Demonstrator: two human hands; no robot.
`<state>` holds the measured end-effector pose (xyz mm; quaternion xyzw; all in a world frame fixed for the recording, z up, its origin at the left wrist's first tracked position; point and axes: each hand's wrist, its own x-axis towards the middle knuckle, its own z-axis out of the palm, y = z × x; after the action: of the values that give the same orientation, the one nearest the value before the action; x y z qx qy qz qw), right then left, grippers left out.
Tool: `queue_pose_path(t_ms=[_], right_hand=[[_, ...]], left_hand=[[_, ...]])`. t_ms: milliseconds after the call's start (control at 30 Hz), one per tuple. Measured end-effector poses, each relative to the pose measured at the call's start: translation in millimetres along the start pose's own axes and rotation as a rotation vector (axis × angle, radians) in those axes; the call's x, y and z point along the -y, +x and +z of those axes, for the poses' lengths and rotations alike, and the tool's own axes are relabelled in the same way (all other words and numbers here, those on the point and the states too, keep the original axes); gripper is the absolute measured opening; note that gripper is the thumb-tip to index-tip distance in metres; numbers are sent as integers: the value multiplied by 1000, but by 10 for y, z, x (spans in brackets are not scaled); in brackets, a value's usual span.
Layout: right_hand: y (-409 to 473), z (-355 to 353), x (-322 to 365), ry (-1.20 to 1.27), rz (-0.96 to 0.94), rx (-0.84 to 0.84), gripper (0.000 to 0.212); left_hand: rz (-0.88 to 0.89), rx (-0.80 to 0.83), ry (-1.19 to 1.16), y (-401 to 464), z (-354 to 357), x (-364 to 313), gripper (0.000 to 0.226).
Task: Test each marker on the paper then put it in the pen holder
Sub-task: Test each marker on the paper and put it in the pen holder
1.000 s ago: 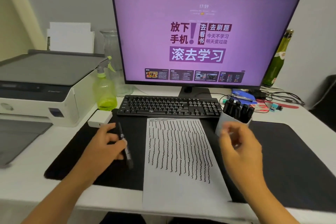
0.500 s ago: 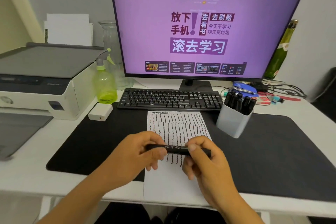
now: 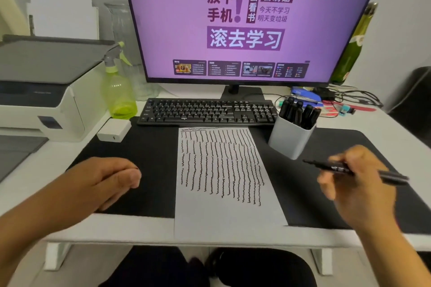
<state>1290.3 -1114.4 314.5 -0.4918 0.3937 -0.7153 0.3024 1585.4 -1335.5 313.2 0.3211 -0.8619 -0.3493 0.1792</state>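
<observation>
Right of paper (image 3: pixel 224 170), over mat: right hand (image 3: pixel 356 184) clamps marker (image 3: pixel 354 170), axis 10-to-4, tip toward 10. Paper at 9, holder (image 3: pixel 290 140) at 11. Left hand (image 3: pixel 100 182) curled, grip unclear.

The room was evenly and softly lit, with no hard shadows on the tabletop (image 3: pixel 384 123). The monitor (image 3: pixel 245 18) glowed bright purple and was the strongest light in view, its upper text washed out. The right hand (image 3: pixel 356 184) was smeared by motion blur, and the marker (image 3: pixel 338 166) it held looked streaky. The left hand (image 3: pixel 102 182) was only slightly soft. Wide-angle distortion bent the monitor's edges outward and stretched both forearms at the bottom corners. The printer (image 3: pixel 42 91) and the green bottle (image 3: pixel 352 49) near the edges looked soft.
</observation>
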Motion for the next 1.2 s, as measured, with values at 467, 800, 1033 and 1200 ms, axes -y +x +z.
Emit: queue_pose_path(t_ms=[467, 800, 1033, 1200], right_hand=[[-227, -298, -936, -757, 332, -402, 21], [-212, -303, -936, -787, 410, -498, 21], [-231, -296, -932, -743, 412, -472, 20], [-248, -321, -938, -724, 409, -439, 23]], left_hand=[[235, -36, 557, 563, 855, 445, 51], [290, 1, 619, 583, 869, 486, 39], [293, 5, 629, 589, 875, 498, 37], [289, 15, 638, 585, 874, 484, 45]])
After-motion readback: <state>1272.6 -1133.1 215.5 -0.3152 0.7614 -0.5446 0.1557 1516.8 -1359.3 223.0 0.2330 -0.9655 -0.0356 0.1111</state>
